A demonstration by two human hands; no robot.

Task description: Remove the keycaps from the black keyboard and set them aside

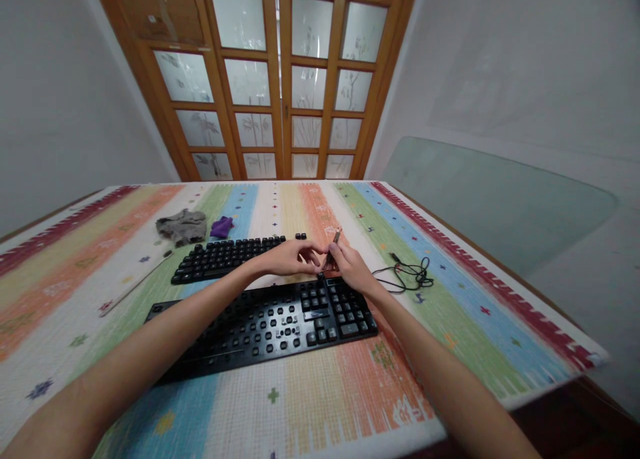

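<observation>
A black keyboard base (240, 339) lies across the table in front of me, with many bare switch posts and keycaps left at its right end. Above its top edge, my right hand (349, 267) is closed on a slim tool with a brownish handle (337, 235); its lower end is partly hidden. My left hand (293, 257) faces it, fingers curved and apart, the fingertips close to the tool. A small black keycap (321, 275) shows just below both hands. Behind the base, removed black keycaps (215, 259) lie grouped in rows.
A looped black cable (407, 276) lies to the right. Left and back are a grey fuzzy cloth (181, 226), a purple cloth (221, 227) and a thin pale stick (135, 284). Striped cloth (280, 406) covers the table. Wooden glazed doors (285, 59) stand beyond.
</observation>
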